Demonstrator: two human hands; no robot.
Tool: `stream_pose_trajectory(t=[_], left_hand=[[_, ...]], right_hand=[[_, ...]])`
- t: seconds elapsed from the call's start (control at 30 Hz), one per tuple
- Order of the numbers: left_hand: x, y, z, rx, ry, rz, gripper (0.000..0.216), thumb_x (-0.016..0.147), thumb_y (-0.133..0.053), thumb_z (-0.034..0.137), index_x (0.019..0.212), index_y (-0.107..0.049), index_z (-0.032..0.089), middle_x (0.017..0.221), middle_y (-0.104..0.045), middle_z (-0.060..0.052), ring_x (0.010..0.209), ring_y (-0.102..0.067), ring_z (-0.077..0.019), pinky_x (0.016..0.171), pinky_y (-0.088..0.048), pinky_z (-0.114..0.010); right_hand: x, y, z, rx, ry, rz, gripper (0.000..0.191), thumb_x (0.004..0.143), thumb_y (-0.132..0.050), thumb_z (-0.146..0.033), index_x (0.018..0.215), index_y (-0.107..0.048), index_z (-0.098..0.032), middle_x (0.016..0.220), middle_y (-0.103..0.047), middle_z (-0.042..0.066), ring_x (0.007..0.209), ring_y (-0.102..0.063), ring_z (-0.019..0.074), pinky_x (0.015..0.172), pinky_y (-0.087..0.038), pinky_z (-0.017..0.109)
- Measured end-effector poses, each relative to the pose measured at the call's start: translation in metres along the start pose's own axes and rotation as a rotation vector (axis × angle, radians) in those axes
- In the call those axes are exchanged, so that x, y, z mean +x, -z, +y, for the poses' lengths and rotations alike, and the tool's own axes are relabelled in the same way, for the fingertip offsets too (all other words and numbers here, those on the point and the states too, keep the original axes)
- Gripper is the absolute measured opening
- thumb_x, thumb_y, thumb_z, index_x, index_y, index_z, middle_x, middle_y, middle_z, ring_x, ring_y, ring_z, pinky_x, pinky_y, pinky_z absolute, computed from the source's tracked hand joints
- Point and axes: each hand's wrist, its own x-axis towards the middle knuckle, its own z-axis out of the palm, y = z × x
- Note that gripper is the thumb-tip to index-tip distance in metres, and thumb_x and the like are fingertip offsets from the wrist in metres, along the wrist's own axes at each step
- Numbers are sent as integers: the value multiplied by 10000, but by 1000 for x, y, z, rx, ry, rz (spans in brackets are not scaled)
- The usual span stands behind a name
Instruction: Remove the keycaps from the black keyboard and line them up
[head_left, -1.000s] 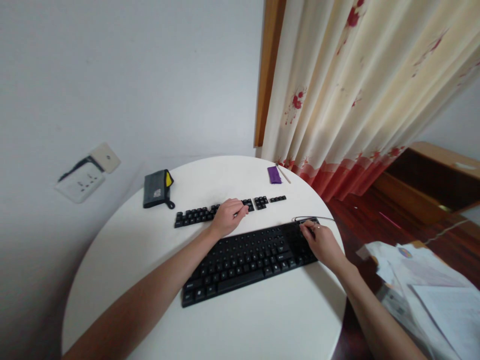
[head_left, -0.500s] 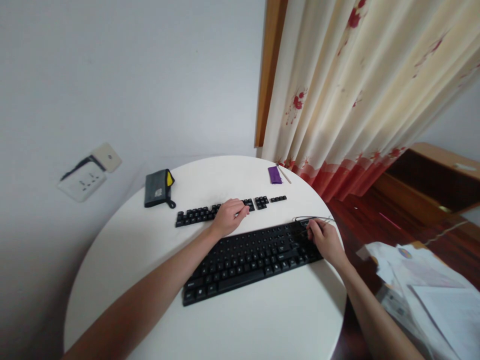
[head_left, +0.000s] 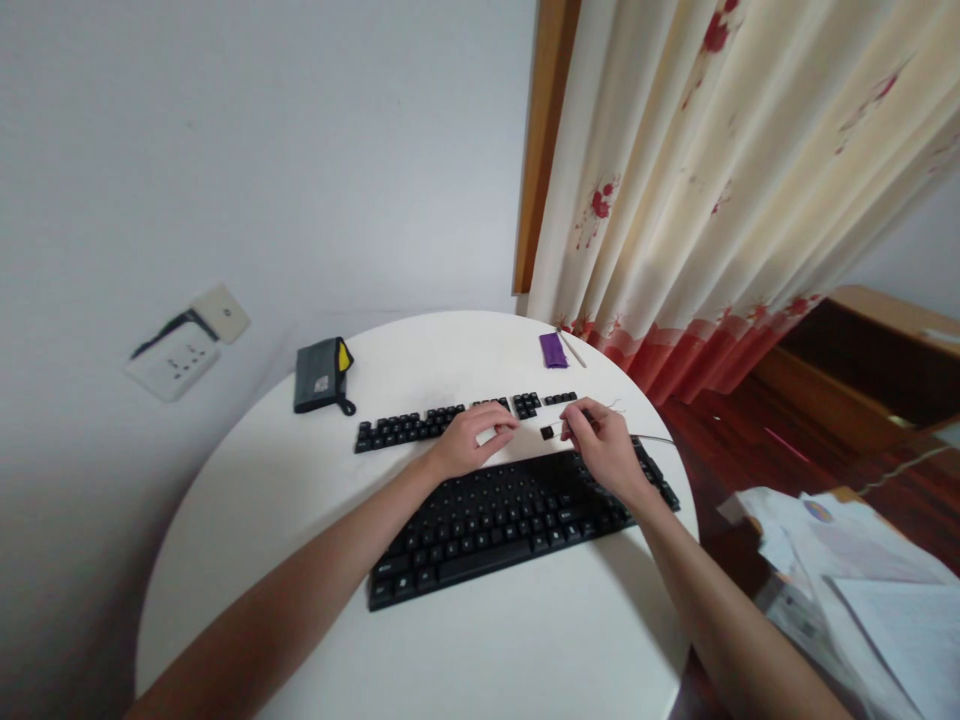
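Observation:
A black keyboard [head_left: 495,515] lies across the round white table [head_left: 465,650]. Behind it, rows of loose black keycaps [head_left: 409,428] are lined up on the tabletop. My left hand [head_left: 471,442] rests on the table between the keyboard and those rows, its fingers loosely stretched to the right and holding nothing. My right hand [head_left: 604,448] hovers over the keyboard's far right end, pinched on a thin wire tool. A single black keycap [head_left: 547,432] sits at the tool's tip, just above the table.
A grey and yellow pouch [head_left: 321,374] lies at the back left. A purple strip [head_left: 553,349] and a thin stick lie at the back near the curtain [head_left: 712,200]. A thin cable [head_left: 654,438] runs right. Papers [head_left: 847,560] are piled on the floor beyond the table's right edge.
My right hand has moved left from the keyboard's right end, now carrying a black keycap toward the loose rows. My left hand slid slightly nearer and to the right.

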Motion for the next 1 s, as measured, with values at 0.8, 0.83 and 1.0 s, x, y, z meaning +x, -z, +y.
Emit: stream_pose_trajectory(t=[0.8, 0.83, 1.0], left_hand=[[-2, -5, -12, 144, -68, 32, 206, 887, -676, 305, 1049, -693, 179, 970, -710, -88, 925, -651, -194, 855, -535, -350], [-2, -4, -11, 147, -83, 37, 201, 886, -676, 304, 1042, -698, 178, 965, -707, -91, 923, -650, -194, 848, -539, -348], [1, -3, -5, 190, -134, 50, 191, 895, -657, 264, 1051, -717, 171, 908, -712, -91, 831, -653, -174, 761, -548, -314]], right_hand=[[-5, -58, 22, 118, -18, 1, 414, 958, -478, -458, 988, -739, -137, 865, -757, 110, 762, -692, 218, 709, -535, 320], [-6, -59, 22, 103, -21, 19, 410, 956, -482, -452, 978, -740, -134, 851, -757, 110, 745, -688, 216, 709, -530, 320], [-7, -59, 21, 85, -41, 65, 396, 957, -477, -433, 943, -724, -123, 790, -749, 105, 675, -666, 201, 675, -508, 303]])
